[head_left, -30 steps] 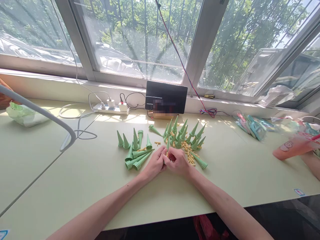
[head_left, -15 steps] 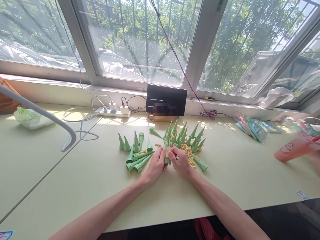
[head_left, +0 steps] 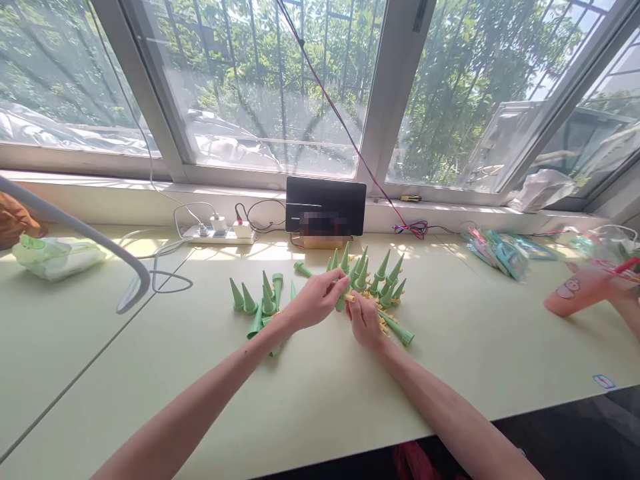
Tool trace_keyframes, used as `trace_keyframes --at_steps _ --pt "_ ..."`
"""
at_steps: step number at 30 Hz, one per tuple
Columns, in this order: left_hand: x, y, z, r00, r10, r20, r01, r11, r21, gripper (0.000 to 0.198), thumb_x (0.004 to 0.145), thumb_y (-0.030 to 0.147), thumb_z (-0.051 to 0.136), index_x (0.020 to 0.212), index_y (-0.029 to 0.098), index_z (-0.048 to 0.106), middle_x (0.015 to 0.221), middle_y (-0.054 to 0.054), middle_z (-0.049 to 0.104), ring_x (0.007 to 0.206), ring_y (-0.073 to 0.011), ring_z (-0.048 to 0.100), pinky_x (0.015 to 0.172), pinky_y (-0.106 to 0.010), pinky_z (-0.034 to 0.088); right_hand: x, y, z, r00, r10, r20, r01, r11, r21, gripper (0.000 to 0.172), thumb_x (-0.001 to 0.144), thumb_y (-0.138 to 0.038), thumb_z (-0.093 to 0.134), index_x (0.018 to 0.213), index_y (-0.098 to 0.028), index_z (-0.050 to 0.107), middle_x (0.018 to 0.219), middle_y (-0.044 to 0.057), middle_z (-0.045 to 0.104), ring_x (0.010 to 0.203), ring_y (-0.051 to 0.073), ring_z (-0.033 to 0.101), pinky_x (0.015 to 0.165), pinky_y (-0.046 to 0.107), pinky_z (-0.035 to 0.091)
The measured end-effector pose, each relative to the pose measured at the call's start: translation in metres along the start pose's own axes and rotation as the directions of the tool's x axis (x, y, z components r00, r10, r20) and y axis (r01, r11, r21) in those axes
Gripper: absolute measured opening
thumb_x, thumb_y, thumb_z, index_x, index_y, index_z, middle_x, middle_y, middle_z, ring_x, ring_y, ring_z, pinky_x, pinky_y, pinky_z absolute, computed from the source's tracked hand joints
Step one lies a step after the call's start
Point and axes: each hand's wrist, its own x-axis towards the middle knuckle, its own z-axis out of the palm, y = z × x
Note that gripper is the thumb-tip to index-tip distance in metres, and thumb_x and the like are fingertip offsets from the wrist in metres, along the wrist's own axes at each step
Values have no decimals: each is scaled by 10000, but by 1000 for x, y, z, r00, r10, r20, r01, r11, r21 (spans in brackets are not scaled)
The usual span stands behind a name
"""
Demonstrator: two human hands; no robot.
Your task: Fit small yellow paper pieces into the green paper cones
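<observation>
My left hand [head_left: 320, 298] is closed, its fingers bent over a green cone-shaped plastic spike [head_left: 341, 304] that is mostly hidden. A small yellow peg [head_left: 351, 299] sticks out between the two hands, at the spike. From below, my right hand [head_left: 365, 321] curls closed around the same spike; its fingertips are partly covered. Behind the hands stand several green spikes [head_left: 381, 265] with points up, among scattered yellow pegs [head_left: 384, 325]. Left of them is another group of spikes [head_left: 250, 300], some upright and some lying down, partly hidden by my left forearm.
A dark tablet [head_left: 325, 207] leans at the back by the window. Left of it lies a power strip [head_left: 220, 233] with cables. A grey curved tube [head_left: 100, 230] crosses the left side. At right, another person's hand [head_left: 627, 303] holds a pink drink cup [head_left: 570, 293] near plastic packets [head_left: 500, 253].
My left hand has moved up and over the spike, and the spike has tilted, with its yellow peg now pointing right. The view has shifted slightly.
</observation>
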Motion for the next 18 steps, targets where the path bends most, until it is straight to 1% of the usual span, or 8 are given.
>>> trace_keyframes --at_steps 2,4,7,9,10,12,15,18 --pt "6 16 -24 998 12 58 -18 995 100 361 973 449 377 717 196 404 559 58 388 488 -84 390 473 -216 273 1 1 1 1000 18 20 -18 1000 -16 428 1038 -386 254 717 -218 484 534 -43 365 465 125 367 506 269 326" --pt "9 33 -48 997 11 81 -25 984 174 361 965 446 385 702 198 386 555 55 393 481 -85 396 460 -215 269 2 1 1 999 14 29 -13 999 -36 407 1031 -371 287 737 -206 514 537 -49 355 466 114 360 511 257 317" --pt "5 49 -79 995 -6 101 -23 958 287 362 942 454 426 689 196 410 574 41 435 483 -85 396 448 -212 286 4 0 1 1000 -7 30 9 998 -63 385 1016 -350 338 698 -200 494 532 -57 322 462 103 321 500 248 290" --pt "-1 52 -94 995 -15 94 -17 944 330 356 942 466 418 711 197 440 574 41 420 475 -85 382 439 -213 277 4 -1 1 999 -13 38 16 997 -77 380 1004 -347 373 664 -202 460 527 -61 304 461 98 296 489 245 273" --pt "-3 52 -99 996 -12 85 -20 932 361 357 943 471 410 716 197 446 583 38 428 482 -87 385 447 -215 281 4 -1 0 999 -12 46 15 997 -82 377 997 -345 393 653 -203 446 528 -61 306 465 97 295 487 243 270" --pt "-9 50 -104 994 -24 104 -24 901 434 367 950 470 389 713 197 453 592 30 451 495 -94 396 468 -221 296 4 -1 0 998 -6 65 12 996 -91 362 982 -340 432 647 -201 440 532 -59 329 473 94 306 486 237 274" --pt "-14 48 -105 987 -75 143 -13 845 534 388 944 482 383 692 201 473 570 23 444 497 -108 390 490 -237 307 4 -2 0 996 2 88 7 994 -108 314 965 -323 467 679 -195 491 539 -52 389 479 94 348 493 230 295" --pt "-17 50 -104 977 -124 175 -2 811 585 402 944 503 365 698 213 496 567 16 434 507 -129 394 507 -256 317 5 -2 -1 994 7 105 7 992 -127 263 958 -303 474 732 -191 549 548 -41 453 481 100 394 502 230 317"
